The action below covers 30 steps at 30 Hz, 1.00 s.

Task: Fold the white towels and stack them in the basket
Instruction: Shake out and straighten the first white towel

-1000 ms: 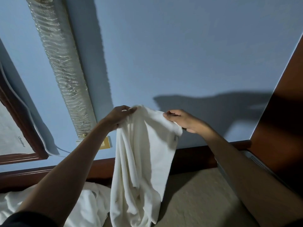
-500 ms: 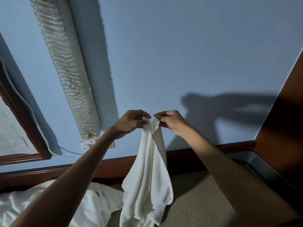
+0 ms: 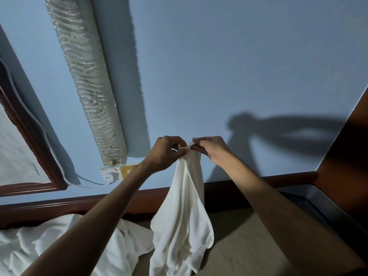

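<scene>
White towel (image 3: 183, 206): one, plain, limp, hanging in long upright folds, gathered narrow at the top and flaring wider below, its lower end running out of the bottom of the view. Held up in front of the blue wall (image 3: 219, 66). Left hand (image 3: 165, 154) and right hand (image 3: 211, 149): close together at the top edge, fingers (image 3: 180, 151) curled and pinching the cloth from either side. Pile of white towels (image 3: 59, 246): crumpled, lower left, against the wooden rail (image 3: 79, 204), partly behind the left forearm. Basket (image 3: 318, 202): grey, perforated, far right beside a wooden panel, well apart from the held towel; inside too dark to tell. Beige surface (image 3: 249, 246): bare stretch between hanging towel and basket.
</scene>
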Each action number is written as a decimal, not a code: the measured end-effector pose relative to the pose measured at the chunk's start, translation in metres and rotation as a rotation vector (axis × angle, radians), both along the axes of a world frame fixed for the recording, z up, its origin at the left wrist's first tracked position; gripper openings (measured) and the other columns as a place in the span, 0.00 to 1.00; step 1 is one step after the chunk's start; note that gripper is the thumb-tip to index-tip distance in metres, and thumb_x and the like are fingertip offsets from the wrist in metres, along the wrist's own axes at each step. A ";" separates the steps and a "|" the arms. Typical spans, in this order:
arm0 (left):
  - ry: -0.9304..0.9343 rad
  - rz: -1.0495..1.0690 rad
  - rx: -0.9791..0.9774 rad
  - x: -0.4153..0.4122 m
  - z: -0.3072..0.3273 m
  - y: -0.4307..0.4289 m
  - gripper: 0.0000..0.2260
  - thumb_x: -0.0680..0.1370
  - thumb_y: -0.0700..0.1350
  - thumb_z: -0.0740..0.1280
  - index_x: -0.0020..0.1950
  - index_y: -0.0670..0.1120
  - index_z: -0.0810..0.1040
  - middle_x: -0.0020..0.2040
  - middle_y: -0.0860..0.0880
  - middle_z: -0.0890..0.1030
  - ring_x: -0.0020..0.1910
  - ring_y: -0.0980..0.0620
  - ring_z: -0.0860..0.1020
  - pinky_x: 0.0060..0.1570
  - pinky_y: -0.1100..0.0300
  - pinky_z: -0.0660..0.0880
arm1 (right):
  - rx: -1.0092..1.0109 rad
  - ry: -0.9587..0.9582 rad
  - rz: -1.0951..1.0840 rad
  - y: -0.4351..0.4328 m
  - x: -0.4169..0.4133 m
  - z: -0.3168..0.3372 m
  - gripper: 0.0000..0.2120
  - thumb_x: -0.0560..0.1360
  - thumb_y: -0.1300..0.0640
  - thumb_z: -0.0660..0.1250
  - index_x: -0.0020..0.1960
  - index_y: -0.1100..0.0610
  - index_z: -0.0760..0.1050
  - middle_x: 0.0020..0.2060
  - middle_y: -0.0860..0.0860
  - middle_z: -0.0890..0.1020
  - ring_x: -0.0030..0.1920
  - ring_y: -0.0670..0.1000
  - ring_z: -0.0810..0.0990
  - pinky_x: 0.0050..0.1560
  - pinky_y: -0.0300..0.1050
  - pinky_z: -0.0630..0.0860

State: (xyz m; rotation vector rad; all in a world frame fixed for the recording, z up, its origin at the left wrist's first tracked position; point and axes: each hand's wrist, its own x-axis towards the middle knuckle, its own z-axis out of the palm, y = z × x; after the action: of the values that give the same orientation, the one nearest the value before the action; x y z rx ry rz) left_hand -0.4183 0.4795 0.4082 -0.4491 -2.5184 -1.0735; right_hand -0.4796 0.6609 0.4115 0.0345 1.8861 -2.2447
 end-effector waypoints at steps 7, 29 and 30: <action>-0.048 -0.008 -0.046 -0.010 0.004 -0.015 0.02 0.82 0.43 0.69 0.50 0.48 0.79 0.40 0.51 0.85 0.39 0.56 0.83 0.42 0.59 0.80 | 0.142 0.070 0.225 0.010 -0.001 -0.006 0.13 0.77 0.56 0.74 0.52 0.67 0.82 0.46 0.62 0.87 0.48 0.56 0.87 0.56 0.44 0.82; -0.022 0.226 -0.292 0.000 0.141 -0.021 0.13 0.77 0.32 0.65 0.44 0.50 0.79 0.38 0.53 0.82 0.35 0.55 0.79 0.43 0.59 0.73 | 0.712 0.527 0.521 0.104 0.005 0.063 0.29 0.71 0.37 0.76 0.32 0.55 0.62 0.33 0.53 0.59 0.35 0.51 0.58 0.38 0.49 0.52; -0.021 0.278 -0.248 0.004 0.147 -0.023 0.12 0.78 0.31 0.63 0.46 0.46 0.80 0.38 0.49 0.82 0.33 0.51 0.80 0.40 0.57 0.76 | 0.739 0.530 0.510 0.112 0.003 0.070 0.29 0.70 0.37 0.76 0.32 0.55 0.63 0.33 0.52 0.59 0.34 0.50 0.58 0.37 0.48 0.52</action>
State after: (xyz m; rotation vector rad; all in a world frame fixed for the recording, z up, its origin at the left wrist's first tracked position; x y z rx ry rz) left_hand -0.4140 0.4569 0.5552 -0.1434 -2.6451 -0.6711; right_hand -0.4762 0.7732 0.4816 -0.8860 2.5064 -1.2112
